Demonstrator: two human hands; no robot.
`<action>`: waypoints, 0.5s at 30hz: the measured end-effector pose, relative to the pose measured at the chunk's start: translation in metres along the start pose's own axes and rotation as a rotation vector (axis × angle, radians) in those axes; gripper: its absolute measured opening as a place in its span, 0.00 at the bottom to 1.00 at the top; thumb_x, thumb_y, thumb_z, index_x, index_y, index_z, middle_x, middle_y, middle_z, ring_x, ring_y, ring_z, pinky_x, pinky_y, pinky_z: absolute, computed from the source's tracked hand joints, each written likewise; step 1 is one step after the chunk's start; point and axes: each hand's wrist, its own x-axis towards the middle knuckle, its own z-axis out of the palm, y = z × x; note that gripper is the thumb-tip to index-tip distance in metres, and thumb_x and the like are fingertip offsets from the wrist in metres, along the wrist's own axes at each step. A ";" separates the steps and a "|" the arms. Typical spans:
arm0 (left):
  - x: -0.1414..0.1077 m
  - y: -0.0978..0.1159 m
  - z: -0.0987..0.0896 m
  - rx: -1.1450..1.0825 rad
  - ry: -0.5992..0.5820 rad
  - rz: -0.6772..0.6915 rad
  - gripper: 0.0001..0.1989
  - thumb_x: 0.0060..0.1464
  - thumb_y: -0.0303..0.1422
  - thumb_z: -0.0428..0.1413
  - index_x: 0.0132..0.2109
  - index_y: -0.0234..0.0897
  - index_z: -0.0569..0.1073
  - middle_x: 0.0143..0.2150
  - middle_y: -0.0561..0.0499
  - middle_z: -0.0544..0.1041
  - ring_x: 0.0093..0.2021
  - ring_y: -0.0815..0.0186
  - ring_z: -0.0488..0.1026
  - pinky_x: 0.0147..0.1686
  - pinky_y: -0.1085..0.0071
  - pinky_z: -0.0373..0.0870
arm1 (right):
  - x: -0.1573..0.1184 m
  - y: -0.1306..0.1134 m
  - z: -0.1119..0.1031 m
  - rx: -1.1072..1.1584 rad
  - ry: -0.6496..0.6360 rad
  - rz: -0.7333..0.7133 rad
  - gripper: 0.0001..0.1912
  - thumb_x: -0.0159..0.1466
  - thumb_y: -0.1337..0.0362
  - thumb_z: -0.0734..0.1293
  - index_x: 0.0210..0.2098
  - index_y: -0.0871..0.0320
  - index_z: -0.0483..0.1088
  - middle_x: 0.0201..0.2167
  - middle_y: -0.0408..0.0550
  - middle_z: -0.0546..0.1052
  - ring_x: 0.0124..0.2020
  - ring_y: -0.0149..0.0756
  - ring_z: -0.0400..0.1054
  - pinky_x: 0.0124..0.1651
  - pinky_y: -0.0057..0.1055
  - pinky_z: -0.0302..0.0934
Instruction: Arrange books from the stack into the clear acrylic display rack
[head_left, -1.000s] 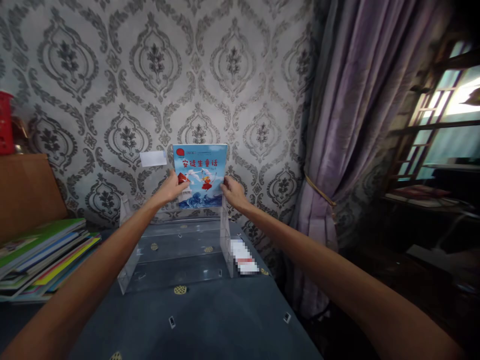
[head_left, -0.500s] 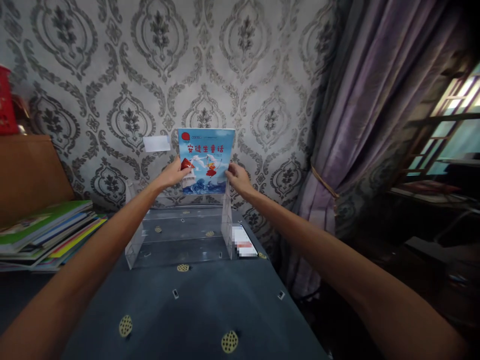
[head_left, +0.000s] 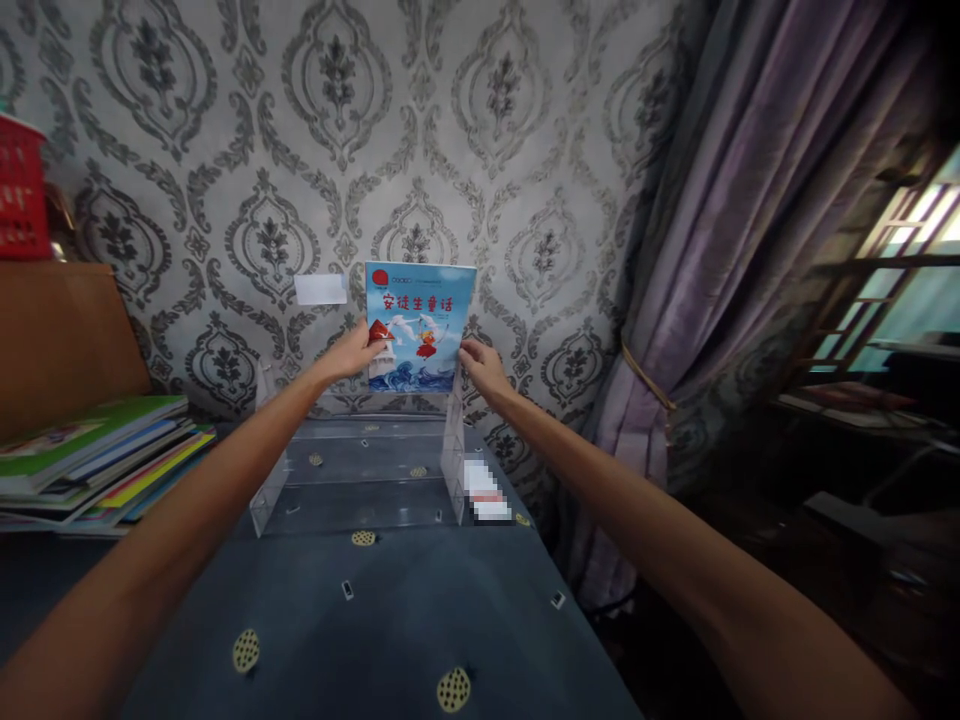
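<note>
A thin blue picture book [head_left: 420, 345], with red Chinese characters and a figure in red on its cover, is held upright with its front facing me. My left hand [head_left: 351, 352] grips its left edge, thumb over the cover and the other fingers behind. At the right edge, my right hand [head_left: 486, 370] has its fingers closed on the lower side of the book. Below and behind the book stands a clear plastic tiered rack [head_left: 453, 455] on the table. The book's lower edge overlaps the rack's upper part; whether they touch I cannot tell.
A phone [head_left: 486, 492] with a blurred screen lies right of the rack. Stacked books [head_left: 112, 460] sit at the left, near a brown box [head_left: 67, 335] and red basket [head_left: 21, 190]. The dark patterned tablecloth [head_left: 390, 620] ends at the right, near a purple curtain [head_left: 637, 450].
The view has shifted slightly, so the wall and the book appear a little further right. Both hands keep the book at about the same height above the rack.
</note>
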 end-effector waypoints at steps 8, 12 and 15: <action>-0.009 0.010 -0.001 0.111 0.017 -0.111 0.21 0.56 0.41 0.54 0.55 0.37 0.65 0.49 0.43 0.77 0.53 0.53 0.74 0.53 0.60 0.69 | -0.005 -0.006 -0.003 0.043 0.006 0.048 0.17 0.60 0.60 0.62 0.42 0.56 0.80 0.43 0.48 0.83 0.49 0.47 0.75 0.57 0.44 0.64; -0.018 0.017 0.000 0.161 0.043 -0.157 0.18 0.56 0.42 0.55 0.49 0.37 0.65 0.41 0.43 0.77 0.46 0.49 0.76 0.48 0.57 0.71 | -0.013 -0.009 -0.007 0.060 0.013 0.061 0.19 0.60 0.57 0.63 0.43 0.54 0.80 0.43 0.47 0.84 0.50 0.47 0.74 0.55 0.43 0.65; -0.023 0.022 0.000 0.175 0.069 -0.169 0.15 0.57 0.41 0.55 0.47 0.38 0.65 0.39 0.43 0.76 0.43 0.50 0.76 0.47 0.57 0.70 | -0.018 -0.011 -0.008 0.077 0.015 0.063 0.20 0.60 0.54 0.63 0.45 0.55 0.80 0.44 0.49 0.83 0.49 0.47 0.74 0.53 0.42 0.66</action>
